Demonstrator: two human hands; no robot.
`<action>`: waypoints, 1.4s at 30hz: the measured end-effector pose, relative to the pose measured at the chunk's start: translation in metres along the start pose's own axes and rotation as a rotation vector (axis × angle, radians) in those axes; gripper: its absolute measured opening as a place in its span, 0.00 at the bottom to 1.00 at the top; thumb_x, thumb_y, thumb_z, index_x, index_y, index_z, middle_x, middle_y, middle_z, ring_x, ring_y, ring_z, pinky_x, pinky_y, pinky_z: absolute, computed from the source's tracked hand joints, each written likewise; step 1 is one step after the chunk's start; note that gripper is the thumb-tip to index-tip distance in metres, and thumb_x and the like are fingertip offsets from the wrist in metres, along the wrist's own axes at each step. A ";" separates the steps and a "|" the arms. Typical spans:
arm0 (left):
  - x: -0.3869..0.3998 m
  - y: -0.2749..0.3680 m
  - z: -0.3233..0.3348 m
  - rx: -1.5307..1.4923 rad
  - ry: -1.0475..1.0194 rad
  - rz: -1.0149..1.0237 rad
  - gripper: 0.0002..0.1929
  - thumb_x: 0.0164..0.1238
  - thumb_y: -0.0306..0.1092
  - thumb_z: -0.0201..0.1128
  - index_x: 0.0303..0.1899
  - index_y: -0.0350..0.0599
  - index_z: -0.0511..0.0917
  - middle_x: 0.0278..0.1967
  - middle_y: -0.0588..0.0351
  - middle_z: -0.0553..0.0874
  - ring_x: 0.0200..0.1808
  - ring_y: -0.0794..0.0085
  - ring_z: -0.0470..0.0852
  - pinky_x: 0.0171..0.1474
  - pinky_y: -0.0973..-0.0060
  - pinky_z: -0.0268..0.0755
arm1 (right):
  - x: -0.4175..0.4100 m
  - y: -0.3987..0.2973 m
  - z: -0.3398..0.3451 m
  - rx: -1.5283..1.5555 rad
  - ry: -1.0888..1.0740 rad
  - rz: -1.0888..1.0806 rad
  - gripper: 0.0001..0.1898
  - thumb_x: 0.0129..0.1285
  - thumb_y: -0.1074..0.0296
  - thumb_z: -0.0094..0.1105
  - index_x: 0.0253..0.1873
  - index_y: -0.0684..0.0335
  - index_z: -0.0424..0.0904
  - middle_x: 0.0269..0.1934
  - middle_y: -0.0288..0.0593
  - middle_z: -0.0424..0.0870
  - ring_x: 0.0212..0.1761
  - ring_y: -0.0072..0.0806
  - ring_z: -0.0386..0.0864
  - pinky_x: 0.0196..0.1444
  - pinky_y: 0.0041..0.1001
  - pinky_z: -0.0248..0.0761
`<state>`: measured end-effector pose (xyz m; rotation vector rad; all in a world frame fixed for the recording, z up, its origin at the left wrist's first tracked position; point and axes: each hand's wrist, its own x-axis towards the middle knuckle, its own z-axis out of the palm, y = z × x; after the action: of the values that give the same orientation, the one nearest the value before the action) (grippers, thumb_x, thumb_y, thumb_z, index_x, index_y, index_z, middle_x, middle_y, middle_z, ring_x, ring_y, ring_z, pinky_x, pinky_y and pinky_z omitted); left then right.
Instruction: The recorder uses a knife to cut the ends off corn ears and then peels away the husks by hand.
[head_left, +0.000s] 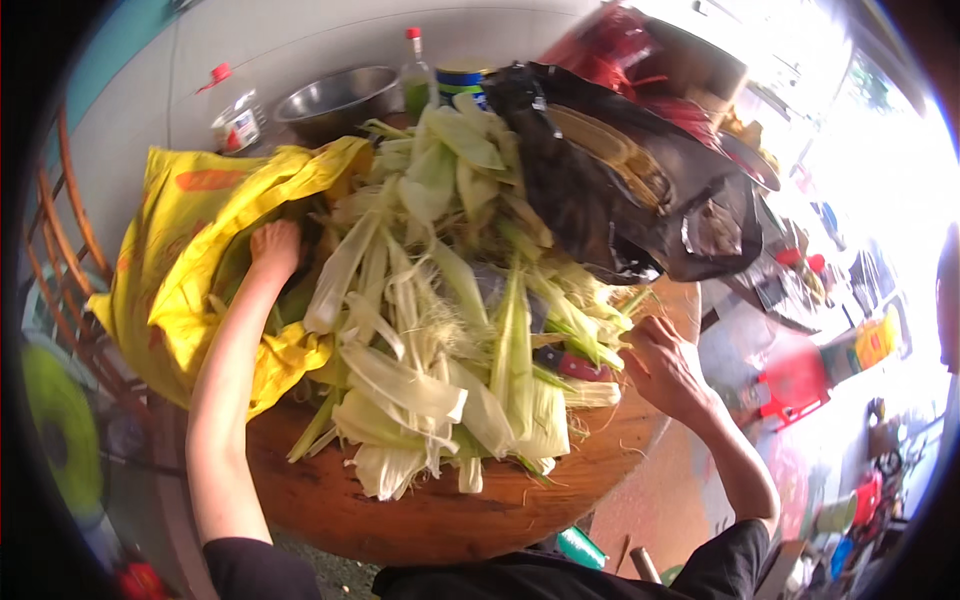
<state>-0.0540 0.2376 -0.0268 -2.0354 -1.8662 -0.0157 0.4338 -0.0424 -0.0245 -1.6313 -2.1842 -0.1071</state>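
Observation:
My left hand (276, 246) reaches into the mouth of a yellow bag (187, 255), its fingertips hidden by the bag's dark inside. A tall heap of corn husks and silk (420, 337) covers the middle of the wooden table (420, 529). At the heap's right side is my right hand (667, 367), fingers curled by the husk ends; whether anything is pinched there cannot be made out. A knife's red handle (581, 367) pokes out from among the husks, its blade covered. Behind, a black plastic bag (562, 217) lies open around husked corn cobs (600, 142).
Along the wall stand a clear plastic bottle (236, 116), a steel bowl (341, 97), a red-capped glass bottle (416, 79) and a tin (460, 79). A wooden chair (71, 217) is at left; a red plastic stool (795, 382) sits on the floor at right.

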 end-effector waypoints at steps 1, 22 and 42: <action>-0.001 0.002 0.005 0.001 0.024 0.029 0.13 0.61 0.36 0.64 0.43 0.41 0.85 0.43 0.42 0.88 0.49 0.52 0.87 0.52 0.55 0.77 | -0.006 0.005 0.001 -0.006 0.005 0.026 0.09 0.59 0.68 0.66 0.41 0.66 0.80 0.40 0.47 0.76 0.45 0.43 0.77 0.45 0.39 0.74; -0.105 -0.046 -0.122 -0.939 -0.388 -0.313 0.18 0.55 0.40 0.72 0.34 0.30 0.79 0.25 0.49 0.83 0.21 0.68 0.80 0.22 0.70 0.73 | 0.010 -0.020 0.041 0.012 -0.039 -0.240 0.16 0.50 0.65 0.70 0.42 0.65 0.78 0.41 0.49 0.73 0.47 0.43 0.72 0.50 0.40 0.68; -0.074 -0.031 -0.135 -0.406 -0.600 -0.192 0.34 0.51 0.39 0.76 0.58 0.27 0.74 0.62 0.33 0.77 0.63 0.53 0.77 0.63 0.63 0.69 | 0.051 -0.039 -0.080 -0.031 0.063 0.009 0.10 0.58 0.65 0.68 0.36 0.65 0.79 0.28 0.46 0.81 0.34 0.46 0.81 0.38 0.40 0.73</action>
<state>-0.0603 0.1307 0.0875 -2.2864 -2.6006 0.2025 0.4080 -0.0328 0.0744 -1.6316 -2.1384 -0.1886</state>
